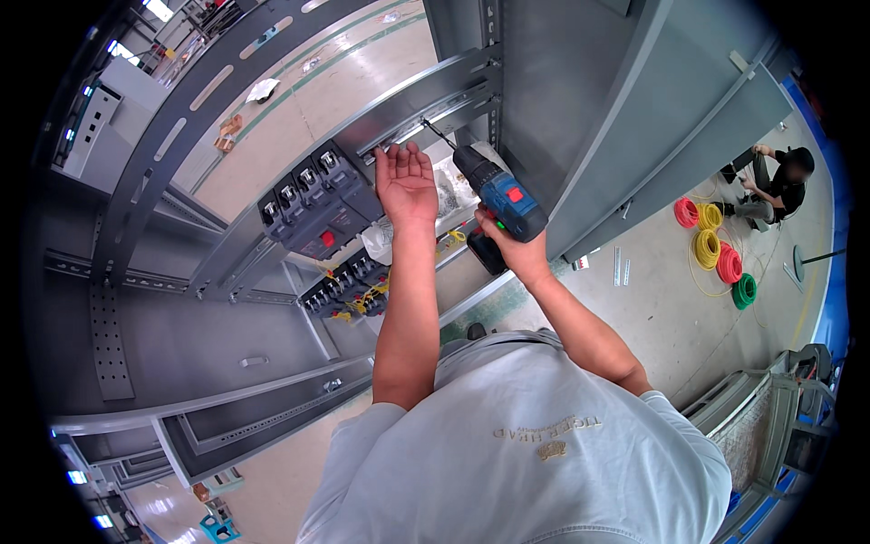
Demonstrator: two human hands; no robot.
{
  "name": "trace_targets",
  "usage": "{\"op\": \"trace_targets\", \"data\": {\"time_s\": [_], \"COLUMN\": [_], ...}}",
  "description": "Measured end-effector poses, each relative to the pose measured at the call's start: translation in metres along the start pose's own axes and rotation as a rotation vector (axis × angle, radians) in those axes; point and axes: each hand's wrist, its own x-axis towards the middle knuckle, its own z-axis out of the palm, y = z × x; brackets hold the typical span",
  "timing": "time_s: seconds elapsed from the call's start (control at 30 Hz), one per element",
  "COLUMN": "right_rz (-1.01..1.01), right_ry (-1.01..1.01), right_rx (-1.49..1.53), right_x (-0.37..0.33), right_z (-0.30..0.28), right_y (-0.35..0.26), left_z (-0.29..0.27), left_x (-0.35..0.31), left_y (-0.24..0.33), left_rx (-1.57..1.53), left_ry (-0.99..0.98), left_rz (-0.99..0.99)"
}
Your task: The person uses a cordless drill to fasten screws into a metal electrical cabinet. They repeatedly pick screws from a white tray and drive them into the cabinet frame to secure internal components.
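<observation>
A pale shirt (507,435) lay nearest — beyond, the right hand (521,252) grasped a drill (503,195), likely heavy and rigid, best held under its body, bit (441,134) at a metal rail (458,104) — while the left hand (410,190), half-open, seemed empty.

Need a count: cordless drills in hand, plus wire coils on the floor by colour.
Cordless drill: 1
Red coils: 2
Yellow coils: 2
Green coil: 1
Total: 6

The hands (407,193) are bare, the shirt (489,462) pale grey, short-sleeved, with gold emblem (552,451) and lettering (589,423).
</observation>
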Motion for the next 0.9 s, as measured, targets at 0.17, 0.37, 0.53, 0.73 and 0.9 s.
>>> {"op": "trace_targets", "data": {"time_s": [0.17, 0.37, 0.53, 0.73, 0.9], "right_rz": [0.059, 0.046, 0.063, -0.020, -0.317], "right_ry": [0.004, 0.037, 0.017, 0.019, 0.013], "right_rx": [0.042, 0.120, 0.039, -0.011, -0.268], "right_x": [0.001, -0.002, 0.000, 0.004, 0.003], "right_z": [0.000, 0.007, 0.005, 0.003, -0.002], "right_y": [-0.017, -0.018, -0.015, -0.014, -0.044], "left_z": [-0.002, -0.003, -0.001, -0.001, -0.004], "left_x": [0.000, -0.001, 0.000, 0.002, 0.002], "left_y": [0.000, 0.000, 0.000, 0.001, 0.002], "left_rx": [-0.003, 0.003, 0.011, -0.006, 0.012], "left_ry": [-0.009, -0.007, -0.004, -0.029, -0.002], "left_rz": [0.003, 0.007, 0.017, 0.014, 0.012]}}
